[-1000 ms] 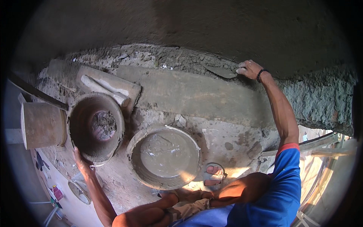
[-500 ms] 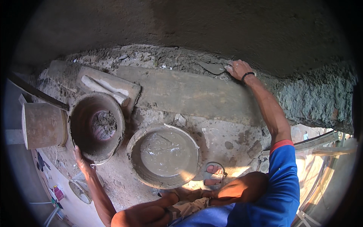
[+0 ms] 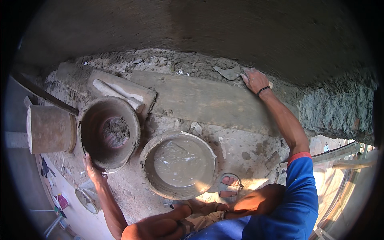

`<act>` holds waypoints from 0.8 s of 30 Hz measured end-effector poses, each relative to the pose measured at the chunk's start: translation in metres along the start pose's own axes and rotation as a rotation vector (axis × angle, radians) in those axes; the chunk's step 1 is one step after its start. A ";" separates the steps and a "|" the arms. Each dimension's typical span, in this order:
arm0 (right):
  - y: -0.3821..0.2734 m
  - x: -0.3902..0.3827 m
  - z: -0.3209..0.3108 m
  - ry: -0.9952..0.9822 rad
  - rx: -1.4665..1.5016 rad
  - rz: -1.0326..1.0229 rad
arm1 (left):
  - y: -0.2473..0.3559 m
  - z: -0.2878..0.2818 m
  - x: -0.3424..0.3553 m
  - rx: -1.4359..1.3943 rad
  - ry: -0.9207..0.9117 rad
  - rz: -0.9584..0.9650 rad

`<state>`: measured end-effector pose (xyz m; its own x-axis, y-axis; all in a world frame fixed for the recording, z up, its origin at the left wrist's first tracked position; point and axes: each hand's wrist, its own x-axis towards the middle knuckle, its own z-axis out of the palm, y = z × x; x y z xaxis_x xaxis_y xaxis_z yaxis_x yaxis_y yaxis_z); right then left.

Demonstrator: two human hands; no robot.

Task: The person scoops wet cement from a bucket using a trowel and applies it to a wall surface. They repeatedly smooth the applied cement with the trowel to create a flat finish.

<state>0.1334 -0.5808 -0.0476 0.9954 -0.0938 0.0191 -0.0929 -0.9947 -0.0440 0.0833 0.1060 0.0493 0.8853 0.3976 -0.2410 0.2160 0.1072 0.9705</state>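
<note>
Right hand (image 3: 255, 81), holding the trowel (image 3: 228, 73), had slid left beside the wall (image 3: 240, 32). Left hand (image 3: 93, 170) touched the bucket (image 3: 93, 126); whether it gripped it, I couldn't tell.

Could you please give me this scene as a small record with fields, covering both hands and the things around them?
Left hand: touches rim of left tub
Right hand: holds trowel, blade pointing left, near the wall
Left tub contents: clump of grey mortar
Right tub contents: wet grey mix
Long board: lies beyond right tub
Float: behind left tub, handle up
Far left: pale bucket
</note>
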 end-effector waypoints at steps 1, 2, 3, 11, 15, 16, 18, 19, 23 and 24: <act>-0.005 0.000 -0.004 0.014 0.022 -0.010 | 0.001 -0.002 -0.003 -0.011 -0.003 0.013; -0.016 0.006 -0.006 0.049 0.049 -0.046 | 0.002 -0.008 -0.010 -0.022 0.015 0.030; -0.021 0.002 -0.015 0.082 0.060 -0.051 | -0.001 -0.006 -0.007 -0.036 0.000 0.035; -0.143 -0.007 -0.124 0.023 0.358 -0.252 | -0.009 -0.006 0.003 -0.119 0.057 -0.009; -0.237 -0.005 -0.158 -0.178 0.633 -0.529 | -0.002 -0.005 -0.007 -0.114 0.022 0.002; -0.258 -0.005 -0.158 -0.222 0.708 -0.618 | -0.001 -0.002 -0.009 -0.113 -0.006 0.010; -0.299 -0.002 -0.141 -0.341 0.900 -0.760 | 0.001 0.015 -0.015 -0.157 0.030 0.042; -0.323 0.000 -0.134 -0.558 0.958 -0.694 | 0.004 0.016 -0.018 -0.177 0.060 0.059; -0.370 0.007 -0.113 -0.999 1.152 -0.396 | -0.004 0.004 -0.012 -0.106 0.036 0.037; -0.366 0.011 -0.118 -1.079 1.257 -0.379 | -0.003 0.004 -0.012 -0.113 0.067 0.046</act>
<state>0.1755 -0.2222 0.0868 0.5668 0.7198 -0.4008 -0.3169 -0.2586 -0.9125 0.0733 0.0975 0.0498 0.8630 0.4639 -0.1999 0.1248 0.1877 0.9743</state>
